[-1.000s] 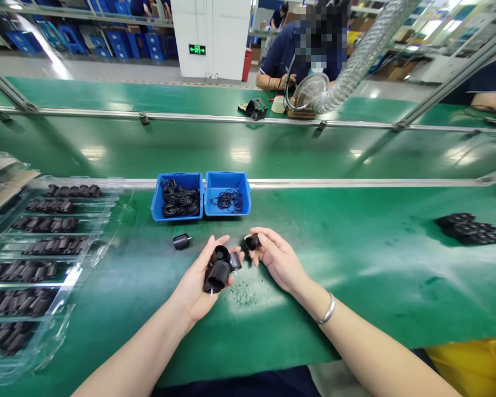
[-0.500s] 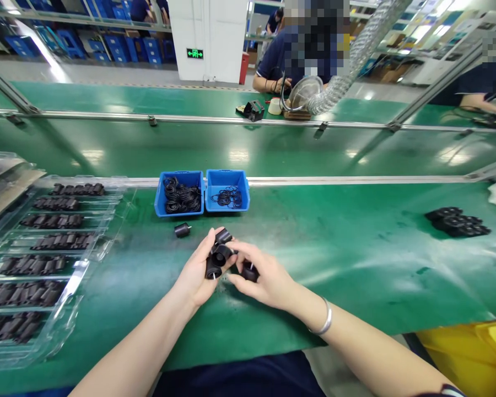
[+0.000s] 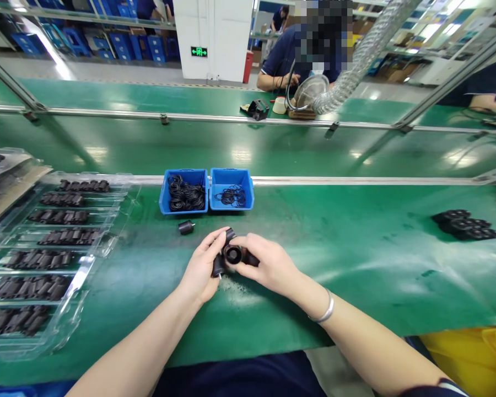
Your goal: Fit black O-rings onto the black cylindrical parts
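My left hand [image 3: 200, 263] is closed around black cylindrical parts, one of them a cylinder [image 3: 218, 267] with a thin pale pin at its lower end. My right hand [image 3: 270, 263] grips a black round part [image 3: 233, 254] between thumb and fingers, its hollow end turned up toward me. Another black cylinder [image 3: 251, 259] shows under the right fingers, partly hidden. Both hands meet just above the green bench. Beyond them, a single black cylinder [image 3: 186, 227] with a pin lies on its side.
Two blue bins [image 3: 163, 205] hold thin black rings or cords. Clear plastic trays [image 3: 78, 275] at left carry rows of black parts. A cluster of black cylinders [image 3: 465, 224] stands at right. A yellow container [image 3: 463, 353] sits lower right. Across the rail [image 3: 231, 119], a co-worker sits.
The hollow round part has turned its open end upward and sits in my right fingers. My hands have drawn closer together. The view has shifted slightly.
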`<move>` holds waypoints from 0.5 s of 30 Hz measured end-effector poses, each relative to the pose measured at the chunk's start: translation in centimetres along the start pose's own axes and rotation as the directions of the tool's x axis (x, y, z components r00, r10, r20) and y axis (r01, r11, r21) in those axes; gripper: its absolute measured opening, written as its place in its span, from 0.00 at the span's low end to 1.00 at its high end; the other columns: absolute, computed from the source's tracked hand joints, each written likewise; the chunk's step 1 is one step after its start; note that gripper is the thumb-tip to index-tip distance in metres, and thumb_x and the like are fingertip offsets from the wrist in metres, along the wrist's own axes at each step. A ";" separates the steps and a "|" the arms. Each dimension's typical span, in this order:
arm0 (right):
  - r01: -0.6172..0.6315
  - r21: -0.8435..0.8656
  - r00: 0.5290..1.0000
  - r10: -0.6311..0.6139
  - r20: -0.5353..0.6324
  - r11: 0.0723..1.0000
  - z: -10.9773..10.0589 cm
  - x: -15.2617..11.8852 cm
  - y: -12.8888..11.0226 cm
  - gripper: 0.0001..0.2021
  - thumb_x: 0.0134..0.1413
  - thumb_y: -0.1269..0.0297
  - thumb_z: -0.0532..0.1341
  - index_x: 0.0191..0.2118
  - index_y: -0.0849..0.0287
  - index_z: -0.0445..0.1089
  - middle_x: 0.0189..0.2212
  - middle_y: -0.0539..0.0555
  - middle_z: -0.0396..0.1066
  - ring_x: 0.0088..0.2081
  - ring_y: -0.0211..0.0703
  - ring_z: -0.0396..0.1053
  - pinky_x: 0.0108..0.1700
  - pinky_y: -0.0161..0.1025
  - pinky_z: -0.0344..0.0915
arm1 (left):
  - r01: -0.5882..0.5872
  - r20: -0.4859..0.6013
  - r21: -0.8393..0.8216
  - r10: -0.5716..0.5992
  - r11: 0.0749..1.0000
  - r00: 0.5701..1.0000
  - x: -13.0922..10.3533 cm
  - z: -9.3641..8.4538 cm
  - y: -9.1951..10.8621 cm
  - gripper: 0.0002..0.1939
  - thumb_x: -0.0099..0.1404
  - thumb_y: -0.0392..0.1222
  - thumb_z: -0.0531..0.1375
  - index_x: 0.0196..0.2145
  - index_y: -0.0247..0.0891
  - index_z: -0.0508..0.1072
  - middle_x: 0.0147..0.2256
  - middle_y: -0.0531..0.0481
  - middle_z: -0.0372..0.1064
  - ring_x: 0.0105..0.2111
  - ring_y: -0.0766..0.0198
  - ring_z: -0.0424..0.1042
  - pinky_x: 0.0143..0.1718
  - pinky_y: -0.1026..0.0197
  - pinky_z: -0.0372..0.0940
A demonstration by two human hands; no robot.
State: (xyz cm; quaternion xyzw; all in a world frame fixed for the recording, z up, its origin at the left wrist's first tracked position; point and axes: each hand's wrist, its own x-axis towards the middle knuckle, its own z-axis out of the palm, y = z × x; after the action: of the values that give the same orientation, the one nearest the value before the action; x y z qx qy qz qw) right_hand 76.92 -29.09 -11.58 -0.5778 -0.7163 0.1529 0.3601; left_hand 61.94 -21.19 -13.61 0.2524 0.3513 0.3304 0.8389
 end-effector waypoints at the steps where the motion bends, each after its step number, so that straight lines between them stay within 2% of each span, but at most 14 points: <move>1: -0.036 0.117 0.998 0.041 -0.039 0.992 -0.4 0.2 0.1 0.13 0.60 0.60 0.65 0.48 0.57 0.69 0.36 0.53 0.71 0.35 0.41 0.69 0.38 0.37 0.66 | -0.004 -0.011 0.003 0.004 1.000 1.000 0.0 -0.1 0.1 0.14 0.62 0.41 0.67 0.46 0.37 0.76 0.42 0.46 0.76 0.38 0.65 0.76 0.37 0.68 0.72; 4: -0.171 0.458 0.963 0.247 -0.110 0.872 -1.5 0.6 1.0 0.12 0.58 0.60 0.67 0.44 0.57 0.67 0.42 0.54 0.72 0.37 0.39 0.69 0.35 0.34 0.65 | 0.026 -0.024 0.019 -0.026 0.999 0.999 0.1 -0.3 0.8 0.11 0.65 0.41 0.64 0.45 0.36 0.76 0.42 0.44 0.75 0.40 0.62 0.76 0.35 0.66 0.74; 7: -0.263 0.703 0.916 0.401 -0.034 0.661 -2.0 0.5 2.8 0.13 0.58 0.59 0.67 0.41 0.57 0.63 0.47 0.55 0.73 0.28 0.33 0.63 0.24 0.29 0.56 | 0.091 -0.001 0.048 -0.091 0.995 0.996 0.1 -0.4 1.3 0.12 0.67 0.44 0.62 0.43 0.33 0.76 0.40 0.41 0.75 0.38 0.63 0.76 0.28 0.70 0.72; 9: -0.290 0.774 0.899 0.437 0.019 0.563 -2.0 0.3 3.8 0.14 0.58 0.59 0.67 0.40 0.57 0.62 0.44 0.55 0.74 0.24 0.30 0.57 0.20 0.28 0.49 | 0.104 0.020 0.067 -0.106 0.992 0.994 0.1 -0.3 1.4 0.14 0.67 0.46 0.62 0.43 0.32 0.76 0.40 0.41 0.74 0.36 0.64 0.76 0.21 0.73 0.67; 11: -0.294 0.794 0.893 0.448 0.030 0.533 -1.9 0.2 4.3 0.15 0.58 0.59 0.68 0.40 0.57 0.62 0.44 0.55 0.74 0.23 0.30 0.56 0.20 0.28 0.48 | 0.071 0.041 0.096 -0.075 0.993 0.996 0.1 -0.3 1.3 0.16 0.66 0.49 0.63 0.42 0.32 0.75 0.39 0.42 0.74 0.35 0.65 0.75 0.18 0.74 0.63; 15: -0.301 0.787 0.892 0.451 0.033 0.539 -1.8 0.1 4.4 0.16 0.55 0.58 0.69 0.39 0.57 0.61 0.47 0.55 0.73 0.25 0.31 0.57 0.20 0.28 0.48 | -0.064 0.051 0.244 0.053 0.968 0.997 0.1 -0.5 1.4 0.21 0.63 0.53 0.65 0.45 0.34 0.74 0.37 0.43 0.74 0.34 0.63 0.74 0.16 0.72 0.61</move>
State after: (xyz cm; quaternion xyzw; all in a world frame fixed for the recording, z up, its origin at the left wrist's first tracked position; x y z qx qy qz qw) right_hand 81.30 -28.07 -13.13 -0.5172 -0.4037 0.4681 0.5919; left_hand 61.14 -20.10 -13.06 0.3719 0.3635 0.3035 0.7984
